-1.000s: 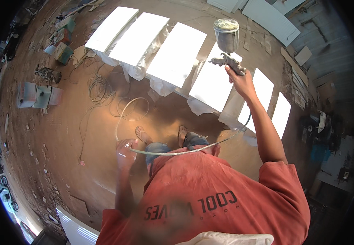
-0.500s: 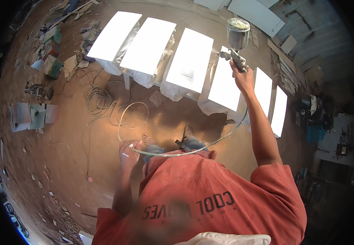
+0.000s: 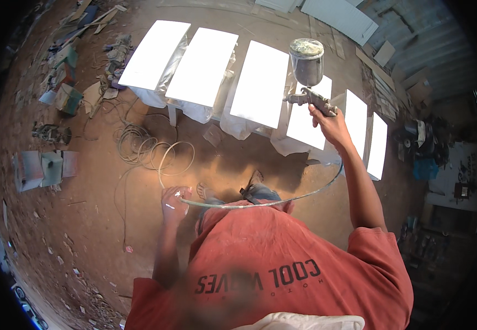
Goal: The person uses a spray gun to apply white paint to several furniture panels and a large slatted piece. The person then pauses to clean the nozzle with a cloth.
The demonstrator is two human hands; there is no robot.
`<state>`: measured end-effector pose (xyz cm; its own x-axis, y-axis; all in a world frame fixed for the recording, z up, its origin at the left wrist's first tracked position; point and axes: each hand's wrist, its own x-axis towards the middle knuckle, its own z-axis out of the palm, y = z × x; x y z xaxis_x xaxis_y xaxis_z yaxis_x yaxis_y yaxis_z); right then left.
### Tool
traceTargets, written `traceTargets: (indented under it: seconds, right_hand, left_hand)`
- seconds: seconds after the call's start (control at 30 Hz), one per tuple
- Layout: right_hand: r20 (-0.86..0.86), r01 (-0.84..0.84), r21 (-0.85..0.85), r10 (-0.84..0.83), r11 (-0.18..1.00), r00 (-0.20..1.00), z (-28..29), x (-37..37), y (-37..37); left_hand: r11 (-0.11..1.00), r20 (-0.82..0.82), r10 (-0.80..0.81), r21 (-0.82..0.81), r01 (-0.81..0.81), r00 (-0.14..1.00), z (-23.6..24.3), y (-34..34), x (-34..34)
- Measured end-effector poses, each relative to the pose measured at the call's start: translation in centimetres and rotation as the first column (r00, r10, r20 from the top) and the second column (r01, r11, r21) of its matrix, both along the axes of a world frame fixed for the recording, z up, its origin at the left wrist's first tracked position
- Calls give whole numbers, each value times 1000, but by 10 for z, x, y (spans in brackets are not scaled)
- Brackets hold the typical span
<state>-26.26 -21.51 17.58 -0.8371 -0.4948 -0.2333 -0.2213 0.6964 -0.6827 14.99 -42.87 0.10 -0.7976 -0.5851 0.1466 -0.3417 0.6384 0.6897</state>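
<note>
A spray gun (image 3: 303,99) with a round metal paint cup (image 3: 307,70) on top is gripped in my right hand (image 3: 331,125). It hangs over the row of bright white panels (image 3: 261,82), its nozzle turned left toward the middle panel. From the gun's handle an air hose (image 3: 260,205) curves down past my waist to my left hand (image 3: 175,203), whose closed fingers hold it. White paint spots mark that hand. Several panels lie side by side on supports draped with clear plastic sheeting (image 3: 237,125).
Loops of hose (image 3: 136,144) lie on the dusty brown floor left of my feet. Boxes (image 3: 70,99) and wood scraps stand along the left. A cardboard box (image 3: 419,91), boards and a blue container (image 3: 425,169) are at the right. Large white panels (image 3: 340,19) lean at the back.
My right hand has brought the spray gun nearer to me and slightly left. The faint mist at its nozzle no longer shows. My left hand stays in place on the hose.
</note>
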Motion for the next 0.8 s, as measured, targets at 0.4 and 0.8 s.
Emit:
traceTargets:
  seconds: [0.4,0.8]
  right_hand:
    - [-254,230,-155,-264,961,930,-28,-73,-65]
    - [73,113,-31,-110,993,991,-27,49,65]
  left_hand:
    - [998,1,61,-6,-61,998,0,12,18]
    - [999,6,-32,9,32,999,7,-11,-3]
